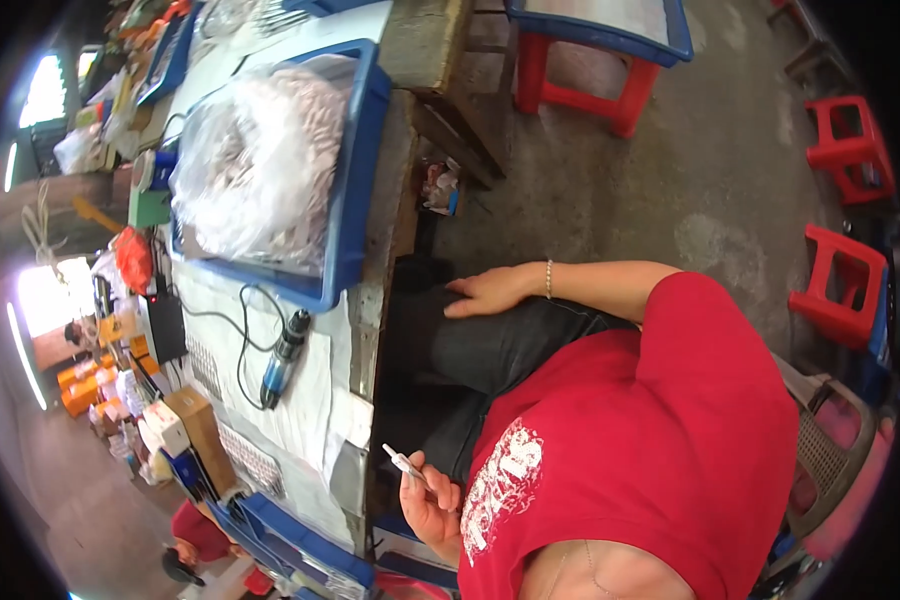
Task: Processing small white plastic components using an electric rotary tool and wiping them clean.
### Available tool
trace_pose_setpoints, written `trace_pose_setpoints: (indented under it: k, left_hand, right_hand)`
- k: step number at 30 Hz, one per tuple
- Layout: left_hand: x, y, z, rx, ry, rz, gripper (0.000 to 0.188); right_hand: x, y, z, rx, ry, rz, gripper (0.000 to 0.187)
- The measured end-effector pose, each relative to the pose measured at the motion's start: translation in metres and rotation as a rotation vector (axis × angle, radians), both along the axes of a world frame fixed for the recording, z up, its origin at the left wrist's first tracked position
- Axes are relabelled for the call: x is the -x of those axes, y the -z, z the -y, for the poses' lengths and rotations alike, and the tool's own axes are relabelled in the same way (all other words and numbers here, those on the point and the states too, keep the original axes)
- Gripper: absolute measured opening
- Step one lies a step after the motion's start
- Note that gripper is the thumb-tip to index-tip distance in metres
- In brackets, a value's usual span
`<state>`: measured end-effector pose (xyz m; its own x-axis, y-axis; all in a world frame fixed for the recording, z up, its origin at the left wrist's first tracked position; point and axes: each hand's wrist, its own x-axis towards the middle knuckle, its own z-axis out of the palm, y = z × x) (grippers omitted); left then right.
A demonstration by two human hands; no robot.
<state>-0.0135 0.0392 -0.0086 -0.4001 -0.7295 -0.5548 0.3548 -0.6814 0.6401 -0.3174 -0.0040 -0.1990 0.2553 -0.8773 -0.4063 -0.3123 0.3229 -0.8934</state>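
Note:
My left hand point(432, 505) is raised beside the table edge, its fingers closed around a short slim white stick point(402, 462). The exact kind of stick is too small to tell. My right hand point(495, 292) lies flat on my dark trouser leg, fingers stretched out and nothing in it. On the paper-covered table, a blue and black electric screwdriver point(286, 358) lies with its cable looped beside it, touched by neither hand. Beyond it stands a blue bin point(362, 190) with a clear plastic bag point(260, 160) over many small pinkish-grey pieces.
Sheets with rows of small pieces point(250, 462) lie on the table near a cardboard box point(200, 435). Blue trays point(290, 545) sit at the near end, close to another person in red point(202, 530). Red stools point(840, 285) stand on the right. A red-legged stand point(625, 95) carries a blue tray.

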Motion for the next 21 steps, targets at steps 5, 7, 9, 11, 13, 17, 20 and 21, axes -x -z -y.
trace_pose_setpoints:
  k: [5,7,9,11,13,17,20,21]
  left_hand:
    - [-0.013,0.005,-0.019,0.042,-0.026,0.015,0.034]
    - [-0.013,0.007,-0.016,0.048,-0.043,-0.011,0.033]
    - [-0.015,0.004,-0.011,0.05,-0.058,0.025,0.033]
    - [-0.024,0.001,-0.002,0.039,-0.095,-0.002,0.034]
    - [-0.033,0.002,0.007,0.076,-0.137,-0.043,0.034]
    - [-0.042,0.0,0.029,0.127,-0.149,-0.059,0.032]
    - [-0.052,-0.012,0.036,0.126,-0.191,-0.057,0.034]
    - [-0.058,-0.013,0.036,0.119,-0.213,-0.041,0.034]
  right_hand:
    - [-0.044,-0.06,-0.029,0.429,-0.102,-0.44,0.098]
    - [-0.055,-0.078,-0.033,0.533,-0.122,-0.502,0.09]
    - [-0.066,-0.094,-0.03,0.619,-0.199,-0.473,0.07]
    - [-0.075,-0.118,-0.015,0.582,-0.266,-0.038,0.045]
    - [-0.091,-0.147,-0.001,0.541,-0.276,0.187,0.033]
    - [-0.106,-0.176,0.038,0.954,-0.077,-0.017,0.025]
    - [-0.113,-0.199,0.079,1.016,-0.021,-0.139,0.027]
    - [-0.121,-0.201,0.095,1.01,-0.021,-0.181,0.028]
